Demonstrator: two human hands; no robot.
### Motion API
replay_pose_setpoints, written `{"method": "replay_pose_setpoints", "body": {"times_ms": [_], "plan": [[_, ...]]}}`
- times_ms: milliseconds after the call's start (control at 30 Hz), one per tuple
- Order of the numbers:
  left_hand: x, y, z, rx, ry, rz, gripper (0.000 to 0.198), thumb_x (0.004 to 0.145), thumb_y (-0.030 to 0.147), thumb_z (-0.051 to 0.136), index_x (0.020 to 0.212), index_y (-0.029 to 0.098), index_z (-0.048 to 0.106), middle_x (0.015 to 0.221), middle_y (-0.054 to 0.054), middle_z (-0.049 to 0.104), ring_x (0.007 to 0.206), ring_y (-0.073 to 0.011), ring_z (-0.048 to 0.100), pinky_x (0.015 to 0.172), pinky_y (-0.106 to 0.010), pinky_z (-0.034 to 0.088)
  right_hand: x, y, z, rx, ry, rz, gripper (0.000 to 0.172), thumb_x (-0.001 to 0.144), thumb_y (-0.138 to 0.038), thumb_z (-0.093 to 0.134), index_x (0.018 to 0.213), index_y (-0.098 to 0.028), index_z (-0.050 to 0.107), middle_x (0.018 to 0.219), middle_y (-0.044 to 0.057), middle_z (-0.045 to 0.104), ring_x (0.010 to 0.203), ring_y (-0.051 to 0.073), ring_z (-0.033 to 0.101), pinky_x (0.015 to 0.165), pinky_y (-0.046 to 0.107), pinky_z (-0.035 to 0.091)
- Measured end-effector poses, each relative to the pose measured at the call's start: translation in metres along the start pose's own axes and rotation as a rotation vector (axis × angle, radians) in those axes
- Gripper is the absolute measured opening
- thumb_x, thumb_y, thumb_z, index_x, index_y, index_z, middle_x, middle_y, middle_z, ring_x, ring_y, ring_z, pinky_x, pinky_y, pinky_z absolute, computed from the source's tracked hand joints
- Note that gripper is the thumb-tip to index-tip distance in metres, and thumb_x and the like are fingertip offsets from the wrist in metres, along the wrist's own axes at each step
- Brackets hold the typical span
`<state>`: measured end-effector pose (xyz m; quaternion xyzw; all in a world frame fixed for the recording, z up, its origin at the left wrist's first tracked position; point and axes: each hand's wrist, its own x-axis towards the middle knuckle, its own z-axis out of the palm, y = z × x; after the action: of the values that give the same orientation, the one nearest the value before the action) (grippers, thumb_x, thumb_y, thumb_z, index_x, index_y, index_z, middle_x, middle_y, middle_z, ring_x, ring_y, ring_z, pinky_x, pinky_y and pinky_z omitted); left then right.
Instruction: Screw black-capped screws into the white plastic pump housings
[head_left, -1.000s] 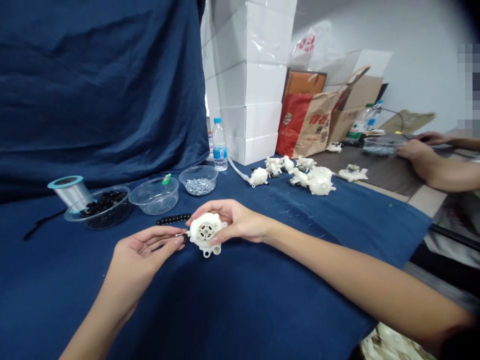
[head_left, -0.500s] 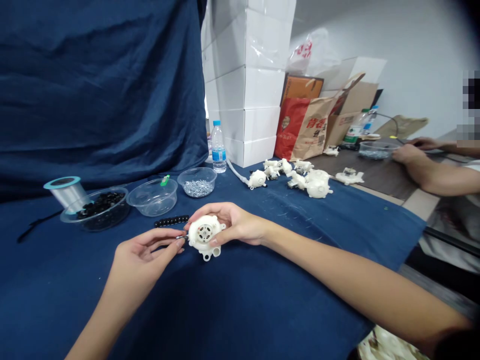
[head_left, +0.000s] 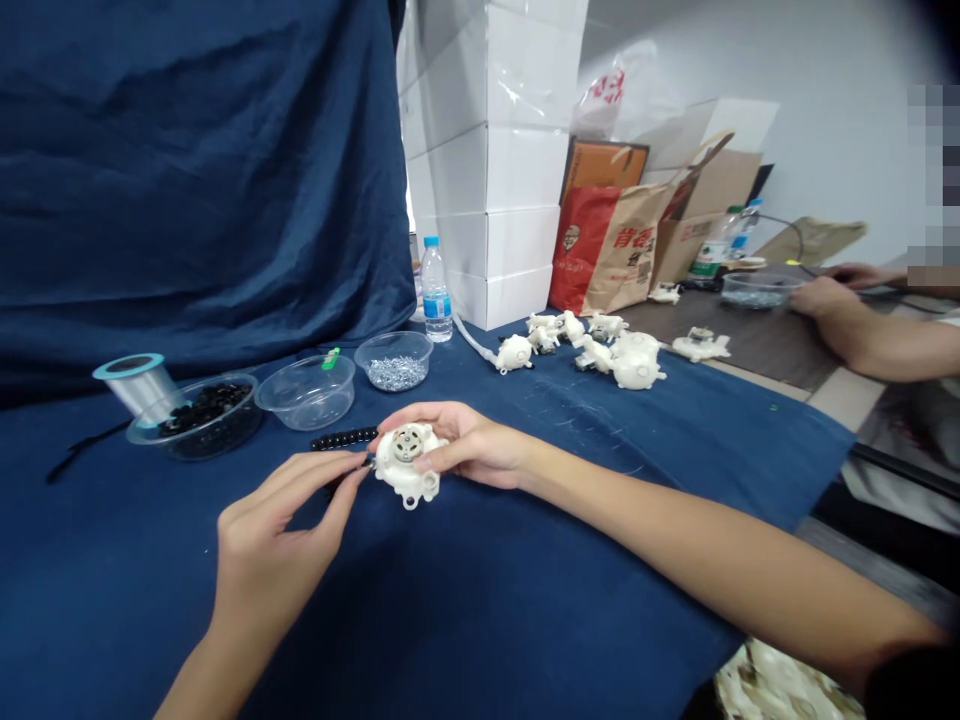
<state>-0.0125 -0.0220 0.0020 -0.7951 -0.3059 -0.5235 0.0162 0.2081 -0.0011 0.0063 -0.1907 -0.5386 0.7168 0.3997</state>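
My right hand (head_left: 465, 445) is wrapped round a white plastic housing (head_left: 397, 478) with a round metal motor face on top, its thumb lying across the front. At the housing's left edge, my left hand (head_left: 289, 510) pinches a small dark piece (head_left: 369, 462), mostly hidden by the fingertips. Just behind the hands lies a row of black beads (head_left: 345, 439) on the blue cloth. Three clear bowls stand beyond: one with black parts (head_left: 214, 405), one with a green piece at its rim (head_left: 307, 395), one with small metal screws (head_left: 396, 373).
A wire spool (head_left: 135, 385) stands at the left. Water bottle (head_left: 436, 295) and stacked white boxes (head_left: 517, 235) are at the back. Several white housings (head_left: 634, 360) lie right of centre. At the far right, another person's hands (head_left: 821, 300) are near a bowl (head_left: 761, 291).
The housing has tilted in my right hand, and its motor face is turned more upward. My left fingers have straightened and closed together at its left edge.
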Motion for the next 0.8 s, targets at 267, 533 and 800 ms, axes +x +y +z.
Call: {"method": "replay_pose_setpoints", "body": {"times_ms": [267, 533, 800], "plan": [[-0.0005, -0.0053, 0.0023, -0.032, -0.021, 0.078, 0.019, 0.082, 0.007, 0.069, 0.096, 0.018, 0.074, 0.094, -0.003, 0.075, 0.086, -0.0139, 0.069, 0.088, -0.027, 0.053, 0.0003, 0.0010, 0.0014, 0.034, 0.033, 0.010, 0.052, 0.063, -0.010, 0.083, 0.112, -0.015, 0.067, 0.106, 0.006, 0.071, 0.089, 0.015, 0.069, 0.077, 0.026, 0.055], [-0.0047, -0.0062, -0.0035, -0.094, -0.086, -0.186, 0.008, 0.079, 0.023, 0.074, 0.082, 0.029, 0.076, 0.086, 0.006, 0.076, 0.079, -0.0125, 0.072, 0.081, -0.023, 0.057, 0.0000, 0.0025, -0.0013, 0.009, -0.013, 0.037, 0.053, 0.062, -0.009, 0.083, 0.112, -0.015, 0.067, 0.108, 0.007, 0.070, 0.094, 0.017, 0.069, 0.082, 0.028, 0.054], [-0.0031, -0.0047, -0.0052, -0.087, -0.128, -0.146, 0.008, 0.082, 0.023, 0.070, 0.082, 0.028, 0.076, 0.087, 0.004, 0.077, 0.079, -0.0160, 0.072, 0.081, -0.030, 0.058, 0.0002, 0.0028, -0.0021, 0.000, -0.040, 0.033, 0.052, 0.064, -0.008, 0.083, 0.113, -0.016, 0.067, 0.108, 0.007, 0.071, 0.096, 0.017, 0.068, 0.086, 0.029, 0.053]]}}
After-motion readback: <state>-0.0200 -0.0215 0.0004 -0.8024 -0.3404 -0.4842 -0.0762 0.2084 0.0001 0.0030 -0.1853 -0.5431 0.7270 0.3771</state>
